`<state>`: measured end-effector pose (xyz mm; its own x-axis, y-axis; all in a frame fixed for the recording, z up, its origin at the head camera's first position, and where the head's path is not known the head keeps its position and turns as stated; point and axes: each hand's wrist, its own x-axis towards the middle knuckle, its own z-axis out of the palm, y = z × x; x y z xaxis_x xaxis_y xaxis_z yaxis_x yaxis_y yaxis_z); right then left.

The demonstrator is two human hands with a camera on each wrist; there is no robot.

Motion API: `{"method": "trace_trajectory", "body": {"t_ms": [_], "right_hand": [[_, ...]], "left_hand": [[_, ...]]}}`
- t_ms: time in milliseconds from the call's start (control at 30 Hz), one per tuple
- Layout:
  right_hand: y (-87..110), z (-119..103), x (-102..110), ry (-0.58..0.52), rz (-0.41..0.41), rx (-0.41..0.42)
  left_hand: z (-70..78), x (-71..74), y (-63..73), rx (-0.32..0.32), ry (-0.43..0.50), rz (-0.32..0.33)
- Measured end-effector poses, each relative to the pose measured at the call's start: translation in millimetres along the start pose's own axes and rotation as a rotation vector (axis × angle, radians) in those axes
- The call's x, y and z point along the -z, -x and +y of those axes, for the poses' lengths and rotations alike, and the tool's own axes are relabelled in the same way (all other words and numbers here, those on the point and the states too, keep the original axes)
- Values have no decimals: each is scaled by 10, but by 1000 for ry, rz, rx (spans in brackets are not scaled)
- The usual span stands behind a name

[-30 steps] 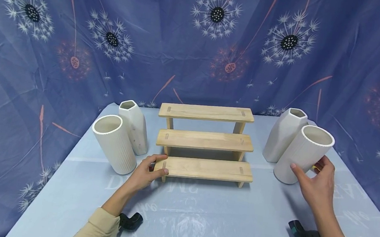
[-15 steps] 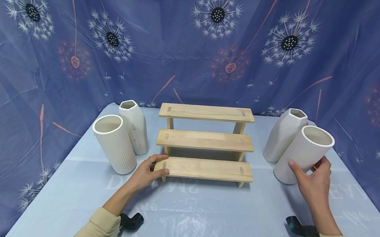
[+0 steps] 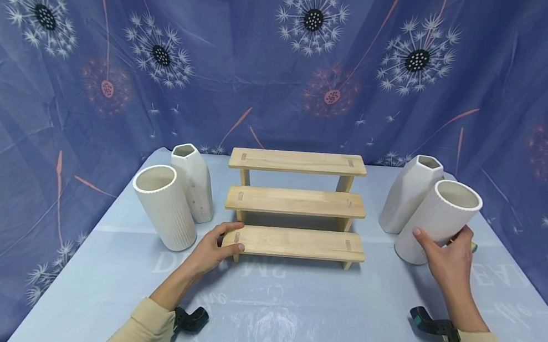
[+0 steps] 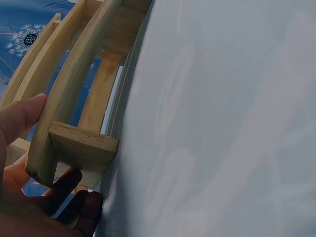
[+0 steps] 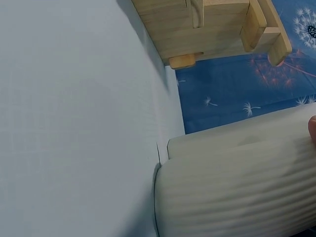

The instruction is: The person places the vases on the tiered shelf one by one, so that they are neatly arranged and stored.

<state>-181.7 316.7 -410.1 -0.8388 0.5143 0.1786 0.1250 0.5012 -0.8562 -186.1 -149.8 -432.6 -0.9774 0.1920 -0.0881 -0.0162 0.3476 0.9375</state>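
Note:
My left hand (image 3: 210, 249) grips the left end of the lowest step of a three-tier wooden display stand (image 3: 298, 201). In the left wrist view, the thumb lies against the step (image 4: 69, 89) and the other fingers reach below its end. At the right, my right hand (image 3: 452, 262) holds a white ribbed cylindrical vase (image 3: 439, 219) low on its side, thumb in front and fingers partly hidden behind. The right wrist view shows the vase's ribbed wall (image 5: 232, 192) and base by the table, with only a fingertip visible.
A white faceted vase (image 3: 406, 199) stands just behind the held one. On the left stand another ribbed vase (image 3: 166, 212) and a faceted vase (image 3: 194, 185). A small yellow-green thing (image 3: 474, 246) shows behind my right hand. A blue dandelion-print cloth (image 3: 244, 73) hangs behind the pale-blue table (image 3: 328, 321).
My right hand and forearm have shifted slightly left around the ribbed vase, the thumb sliding a little up and left. The vase, the stand and my left hand stay practically in place.

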Motion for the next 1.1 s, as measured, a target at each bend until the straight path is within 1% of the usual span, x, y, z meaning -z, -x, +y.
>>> {"method": "trace_trajectory", "body": {"t_ms": [100, 367, 500, 700, 800, 1100], "right_hand": [[-13, 9, -5, -11, -5, -6], [-36, 28, -28, -30, -8, -35], [-36, 32, -25, -20, -21, -54], [-33, 43, -15, -11, -8, -61], [-26, 51, -10, -6, -1, -68], [28, 52, 24, 16, 10, -71]], "left_hand": [[-46, 0, -26, 1, 0, 0], [-76, -3, -32, -4, 10, 6], [-93, -10, -35, 6, 28, 13], [-112, -15, -35, -3, 52, 9], [-122, -18, -33, -10, 52, 7], [-136, -21, -33, -7, 49, 12]]}}
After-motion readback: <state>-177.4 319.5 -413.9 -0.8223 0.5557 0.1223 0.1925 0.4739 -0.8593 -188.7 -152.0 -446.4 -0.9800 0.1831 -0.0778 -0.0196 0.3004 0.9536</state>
